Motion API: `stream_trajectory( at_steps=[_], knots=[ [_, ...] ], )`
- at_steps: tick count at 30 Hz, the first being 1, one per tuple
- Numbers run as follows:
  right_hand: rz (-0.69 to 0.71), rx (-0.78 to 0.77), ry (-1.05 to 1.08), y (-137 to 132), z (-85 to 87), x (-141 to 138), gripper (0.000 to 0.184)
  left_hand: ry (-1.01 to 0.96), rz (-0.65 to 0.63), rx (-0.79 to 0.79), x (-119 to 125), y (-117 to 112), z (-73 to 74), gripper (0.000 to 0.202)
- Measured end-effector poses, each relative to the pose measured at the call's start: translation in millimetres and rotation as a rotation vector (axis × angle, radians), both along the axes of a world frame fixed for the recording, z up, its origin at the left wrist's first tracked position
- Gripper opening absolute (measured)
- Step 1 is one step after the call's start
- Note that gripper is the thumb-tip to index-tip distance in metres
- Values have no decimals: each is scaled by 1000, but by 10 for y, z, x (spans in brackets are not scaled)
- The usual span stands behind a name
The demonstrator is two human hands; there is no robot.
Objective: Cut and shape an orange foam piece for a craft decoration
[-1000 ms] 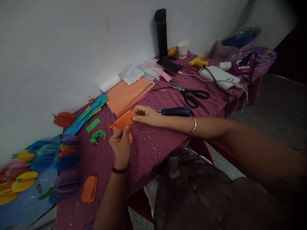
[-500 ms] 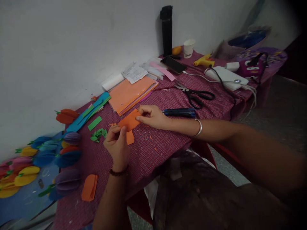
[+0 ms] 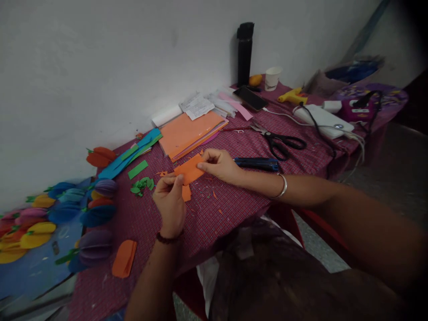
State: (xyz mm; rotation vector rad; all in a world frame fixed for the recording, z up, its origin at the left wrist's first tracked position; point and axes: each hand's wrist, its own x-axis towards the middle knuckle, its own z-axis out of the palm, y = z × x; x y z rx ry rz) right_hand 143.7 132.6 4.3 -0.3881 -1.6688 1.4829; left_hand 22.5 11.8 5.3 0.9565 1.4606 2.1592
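Observation:
An orange piece of paper (image 3: 190, 169) is stretched between my two hands above the table. My left hand (image 3: 171, 200) pinches its near-left end between thumb and fingers. At the far-right end, my right hand (image 3: 222, 167) grips it the same way. Under the held paper, partly covered, lies another orange paper piece (image 3: 186, 193). Left of my left hand are small green paper leaves (image 3: 142, 186) and a green paper strip (image 3: 138, 170). A stack of rounded orange paper cut-outs (image 3: 125, 258) rests near the table's left front.
Behind my hands lie orange paper sheets (image 3: 189, 133). Black-handled scissors (image 3: 284, 143) and a blue-black cutter (image 3: 257, 164) are to the right. Farther back are a phone (image 3: 250, 98), a paper cup (image 3: 273, 79) and a yellow glue gun (image 3: 293, 96). Paper fruit ornaments (image 3: 96, 247) crowd the left.
The camera view has shifted, so everything sits a little lower and mostly farther right. Both hands keep hold of the orange paper, which looks slightly flatter.

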Motion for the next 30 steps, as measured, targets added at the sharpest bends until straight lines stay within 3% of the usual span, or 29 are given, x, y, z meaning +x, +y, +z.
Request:
stream_trajectory(
  at_steps=[10,13,16,24,30],
  knots=[
    [-37,59,-14,-12,6,1,30,18,38,6,4,20,-10,25],
    [-50,83,-30,-3,-6,-5,30,-41,-13,-12,-9,30,-9,38],
    [-51,76,-34,14,-24,-19,29,-64,-52,-38,-28,27,-29,29],
    [-30,60,-39,53,-43,-34,30,263,58,-122,-41,-37,-76,22],
    [-24,73,-33,62,-46,-25,32,269,69,-131,-57,-22,-95,20]
  ],
)
